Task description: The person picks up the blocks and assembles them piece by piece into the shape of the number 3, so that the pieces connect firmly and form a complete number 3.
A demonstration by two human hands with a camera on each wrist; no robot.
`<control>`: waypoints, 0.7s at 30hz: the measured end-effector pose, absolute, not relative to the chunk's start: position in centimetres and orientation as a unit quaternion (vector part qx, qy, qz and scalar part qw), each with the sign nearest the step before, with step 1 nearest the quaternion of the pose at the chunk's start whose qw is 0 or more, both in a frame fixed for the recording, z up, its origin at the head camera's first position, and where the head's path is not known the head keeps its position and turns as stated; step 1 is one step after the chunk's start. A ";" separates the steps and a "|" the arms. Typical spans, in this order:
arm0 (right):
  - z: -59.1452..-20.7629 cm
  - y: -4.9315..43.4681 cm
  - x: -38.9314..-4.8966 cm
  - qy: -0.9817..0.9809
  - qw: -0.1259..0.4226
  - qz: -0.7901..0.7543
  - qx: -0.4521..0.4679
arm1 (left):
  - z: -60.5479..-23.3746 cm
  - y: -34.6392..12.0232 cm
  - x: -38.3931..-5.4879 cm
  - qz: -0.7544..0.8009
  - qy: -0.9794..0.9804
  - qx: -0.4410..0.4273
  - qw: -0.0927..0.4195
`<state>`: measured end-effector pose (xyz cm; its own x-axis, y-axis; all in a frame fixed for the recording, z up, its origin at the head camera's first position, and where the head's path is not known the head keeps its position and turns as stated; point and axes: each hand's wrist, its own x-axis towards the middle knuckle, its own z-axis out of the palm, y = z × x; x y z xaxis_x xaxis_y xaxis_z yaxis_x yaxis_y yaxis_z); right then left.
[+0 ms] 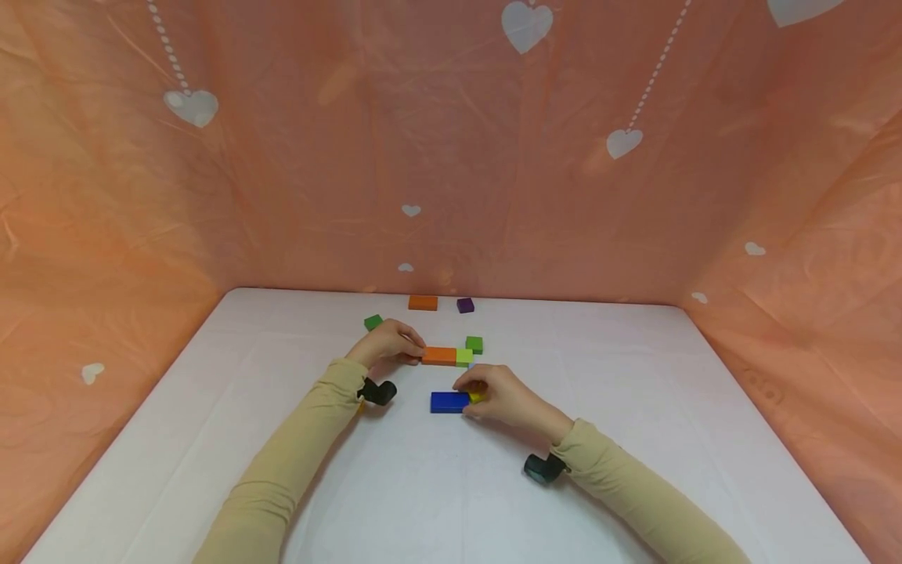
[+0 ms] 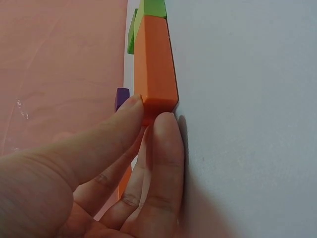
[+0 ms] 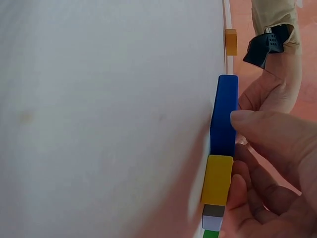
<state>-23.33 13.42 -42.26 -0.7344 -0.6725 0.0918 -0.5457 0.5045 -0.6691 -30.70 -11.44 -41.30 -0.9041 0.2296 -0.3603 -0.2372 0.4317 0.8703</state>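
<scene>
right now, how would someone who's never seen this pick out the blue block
On the white table, find the right hand. In the head view, the blue block sticks out to its left, the thumb touching it. It is the only deep blue piece, and longer than the yellow block at its end.
</scene>
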 end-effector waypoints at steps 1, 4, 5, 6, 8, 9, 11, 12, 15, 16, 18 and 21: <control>-42.2 13.4 -23.4 0.862 0.093 -0.353 -0.352 | -41.3 -11.4 -30.7 0.533 0.817 -0.003 0.219; -42.2 13.4 -23.5 0.862 0.096 -0.354 -0.350 | -41.2 -11.4 -30.6 0.533 0.818 -0.006 0.218; -42.2 13.4 -23.5 0.863 0.097 -0.354 -0.347 | -41.2 -11.4 -30.6 0.534 0.817 -0.009 0.219; -42.3 13.4 -23.5 0.863 0.098 -0.356 -0.346 | -41.2 -11.4 -30.6 0.533 0.817 -0.009 0.219; -42.3 13.4 -23.5 0.862 0.096 -0.358 -0.346 | -41.3 -11.4 -30.6 0.533 0.817 -0.008 0.219; -42.3 13.4 -23.5 0.862 0.095 -0.359 -0.346 | -41.3 -11.4 -30.7 0.535 0.816 -0.007 0.219; -42.4 13.4 -23.5 0.860 0.097 -0.365 -0.343 | -41.4 -11.4 -30.7 0.536 0.815 -0.006 0.220; -42.4 13.4 -23.5 0.859 0.097 -0.368 -0.343 | -41.4 -11.4 -30.7 0.537 0.815 -0.006 0.220; -42.5 13.4 -23.4 0.858 0.103 -0.374 -0.338 | -41.4 -11.4 -30.6 0.538 0.814 -0.009 0.220; -42.5 13.4 -23.4 0.858 0.105 -0.375 -0.336 | -41.4 -11.4 -30.6 0.538 0.814 -0.010 0.220; -42.4 13.4 -23.4 0.858 0.107 -0.376 -0.333 | -41.4 -11.4 -30.5 0.539 0.813 -0.012 0.220; -42.4 13.4 -23.4 0.859 0.106 -0.374 -0.333 | -41.3 -11.3 -30.5 0.538 0.814 -0.013 0.219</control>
<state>-23.39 13.38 -42.36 -0.7553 -0.6518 0.0680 -0.4939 0.4980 -0.7128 -30.46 -11.33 -41.26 -0.9039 0.2144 -0.3702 -0.2567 0.4202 0.8704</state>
